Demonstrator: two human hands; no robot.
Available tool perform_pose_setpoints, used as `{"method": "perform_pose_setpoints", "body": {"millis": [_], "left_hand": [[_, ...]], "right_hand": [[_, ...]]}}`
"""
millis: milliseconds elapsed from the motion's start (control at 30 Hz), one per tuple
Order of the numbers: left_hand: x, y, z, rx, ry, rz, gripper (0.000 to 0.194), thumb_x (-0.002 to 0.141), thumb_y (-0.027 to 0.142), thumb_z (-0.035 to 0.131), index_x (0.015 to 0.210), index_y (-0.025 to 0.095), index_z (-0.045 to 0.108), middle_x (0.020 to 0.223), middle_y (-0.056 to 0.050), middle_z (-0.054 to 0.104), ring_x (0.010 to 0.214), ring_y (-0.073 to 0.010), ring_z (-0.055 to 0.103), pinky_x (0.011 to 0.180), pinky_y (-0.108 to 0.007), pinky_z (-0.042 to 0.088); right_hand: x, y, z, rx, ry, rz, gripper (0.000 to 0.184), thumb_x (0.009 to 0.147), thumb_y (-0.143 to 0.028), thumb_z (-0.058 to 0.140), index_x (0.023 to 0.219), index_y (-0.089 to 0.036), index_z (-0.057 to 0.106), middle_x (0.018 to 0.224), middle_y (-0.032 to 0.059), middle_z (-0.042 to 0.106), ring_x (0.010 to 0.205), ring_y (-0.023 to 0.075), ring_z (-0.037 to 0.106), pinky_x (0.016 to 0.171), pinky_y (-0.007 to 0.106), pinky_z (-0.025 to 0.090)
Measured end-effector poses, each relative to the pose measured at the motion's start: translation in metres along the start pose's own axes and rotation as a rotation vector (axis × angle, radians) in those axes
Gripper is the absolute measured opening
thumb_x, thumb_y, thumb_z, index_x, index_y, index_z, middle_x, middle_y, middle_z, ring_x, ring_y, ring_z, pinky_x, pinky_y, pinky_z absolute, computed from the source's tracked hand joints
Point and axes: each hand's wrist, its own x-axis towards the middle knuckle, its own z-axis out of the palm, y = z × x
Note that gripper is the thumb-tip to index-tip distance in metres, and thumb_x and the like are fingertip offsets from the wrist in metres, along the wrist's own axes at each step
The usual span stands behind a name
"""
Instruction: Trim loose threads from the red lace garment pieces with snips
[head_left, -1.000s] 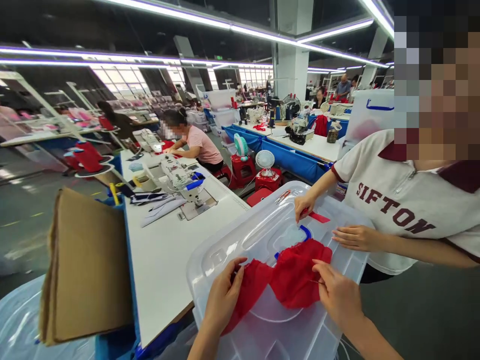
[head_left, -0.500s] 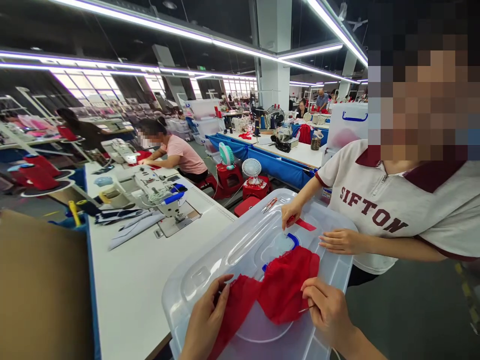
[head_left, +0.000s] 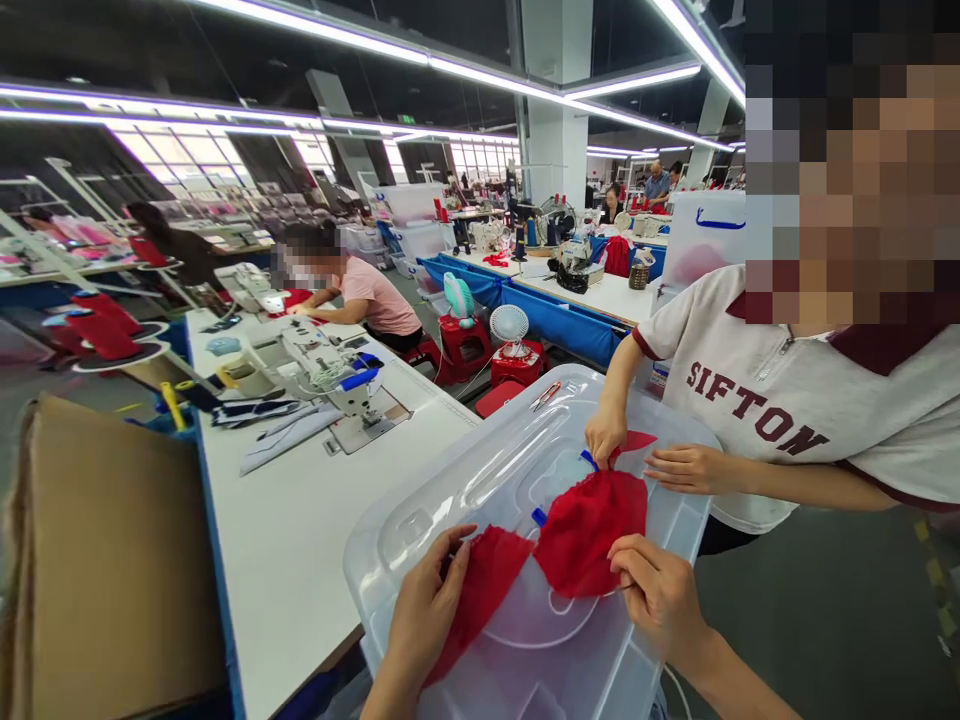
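A red lace-edged fabric piece (head_left: 592,535) lies over a translucent plastic lid (head_left: 405,560), narrowing at its middle to a left part (head_left: 491,575). My left hand (head_left: 431,600) pinches that left part near its upper edge. At the right edge, my right hand (head_left: 656,590) is closed on the cloth, with a thin metal tool partly hidden in its fingers. Across the lid, a co-worker's hand (head_left: 606,435) presses down by the top of the fabric, beside a small red strip (head_left: 637,440). The co-worker's other hand (head_left: 686,468) rests at the lid's edge.
Small thread snips (head_left: 546,395) lie on the lid's far side. To the left stands a white sewing table (head_left: 300,560) with a sewing machine (head_left: 360,400). A cardboard box (head_left: 112,560) is at far left. Fans (head_left: 510,325) sit on red stools behind.
The co-worker's hand has come down nearer the fabric, and the red strip has shifted right with it. The fabric's right part has risen slightly. My hands keep their hold; the view has shifted.
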Motion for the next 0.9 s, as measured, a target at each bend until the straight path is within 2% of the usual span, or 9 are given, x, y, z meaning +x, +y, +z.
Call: {"method": "perform_pose_setpoints", "body": {"millis": [133, 267, 400, 733, 900], "left_hand": [[-0.003, 0.005, 0.003, 0.024, 0.021, 0.059, 0.034, 0.087, 0.042, 0.045, 0.105, 0.024, 0.066, 0.084, -0.002, 0.069, 0.076, -0.0181, 0.061, 0.071, -0.030, 0.048], [-0.002, 0.005, 0.007, 0.008, 0.018, 0.062, 0.031, 0.089, 0.033, 0.043, 0.107, 0.022, 0.065, 0.084, -0.001, 0.068, 0.074, -0.0158, 0.059, 0.070, -0.028, 0.045], [-0.004, 0.008, 0.007, 0.008, 0.009, 0.044, 0.030, 0.092, 0.030, 0.042, 0.109, 0.023, 0.065, 0.082, 0.000, 0.067, 0.069, -0.0142, 0.056, 0.065, -0.027, 0.043], [-0.004, 0.008, 0.006, 0.019, 0.005, 0.043, 0.028, 0.092, 0.028, 0.043, 0.108, 0.023, 0.065, 0.091, -0.001, 0.069, 0.075, -0.0150, 0.058, 0.068, -0.027, 0.043], [-0.004, 0.007, 0.006, -0.002, -0.006, 0.043, 0.029, 0.092, 0.028, 0.042, 0.109, 0.023, 0.064, 0.085, -0.001, 0.067, 0.070, -0.0142, 0.055, 0.065, -0.027, 0.041]], "right_hand": [[0.002, 0.001, -0.009, -0.039, -0.030, -0.034, 0.030, 0.078, 0.003, 0.042, 0.078, -0.020, 0.061, 0.079, 0.0023, 0.070, 0.064, 0.0120, 0.065, 0.058, 0.021, 0.047], [0.004, 0.009, -0.011, -0.076, -0.047, -0.060, 0.028, 0.082, -0.001, 0.044, 0.078, -0.020, 0.064, 0.081, 0.0017, 0.073, 0.069, 0.0129, 0.068, 0.061, 0.022, 0.049], [0.004, 0.014, -0.010, -0.087, -0.017, -0.089, 0.027, 0.082, -0.002, 0.046, 0.077, -0.019, 0.065, 0.079, 0.0006, 0.073, 0.066, 0.0117, 0.068, 0.059, 0.021, 0.048], [0.008, 0.010, -0.011, -0.086, -0.008, -0.099, 0.027, 0.082, 0.000, 0.046, 0.075, -0.018, 0.065, 0.076, 0.0000, 0.072, 0.062, 0.0090, 0.065, 0.055, 0.019, 0.046], [0.006, 0.012, -0.011, -0.094, -0.020, -0.100, 0.026, 0.083, 0.000, 0.046, 0.076, -0.017, 0.065, 0.077, 0.0008, 0.072, 0.063, 0.0092, 0.065, 0.056, 0.019, 0.046]]}}
